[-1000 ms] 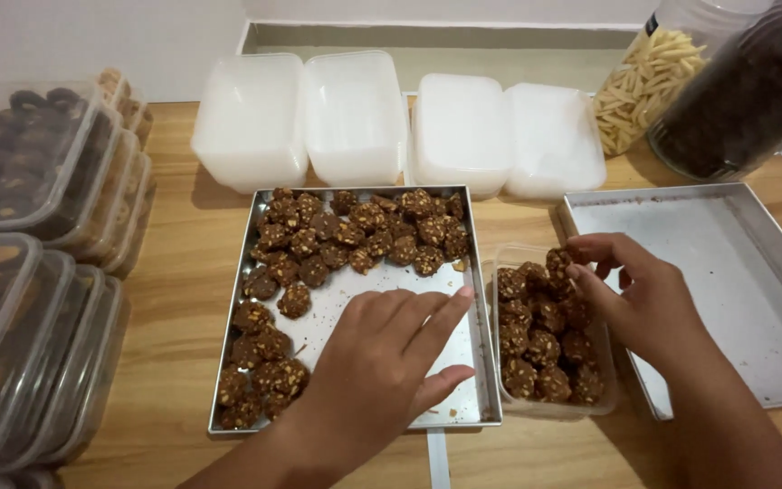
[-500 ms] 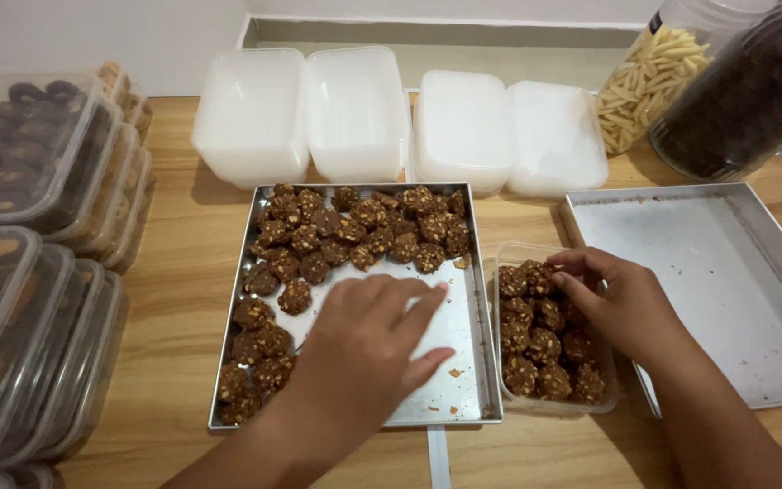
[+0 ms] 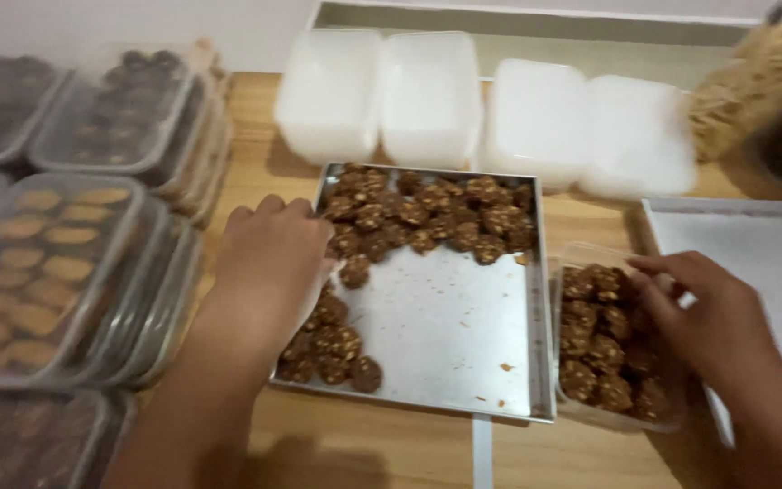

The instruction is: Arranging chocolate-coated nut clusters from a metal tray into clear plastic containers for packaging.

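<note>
here, left hand [image 3: 273, 258] cups brown cookies [image 3: 427, 213] in the steel tray [image 3: 450, 349]; right hand [image 3: 703, 312] grips a clear tub [image 3: 622, 418].

The tray [image 3: 445, 335] sits in the middle of the bench [image 3: 255, 154]. Cookies [image 3: 427, 213] lie in it at 12 o'clock, and more cookies [image 3: 332, 349] at 8 o'clock. The left hand [image 3: 273, 258] rests over the tray's 9 o'clock edge. At 3 o'clock, just beside the tray, stands a small tub [image 3: 613, 340] with cookies in it; the right hand [image 3: 703, 312] is on it. Behind the tray, at 12 o'clock, four empty tubs [image 3: 491, 109] stand in a row. At 9 o'clock are stacks of closed boxes [image 3: 65, 263]. At 2 o'clock is a blurry jar [image 3: 753, 86], maybe holding sticks.
</note>
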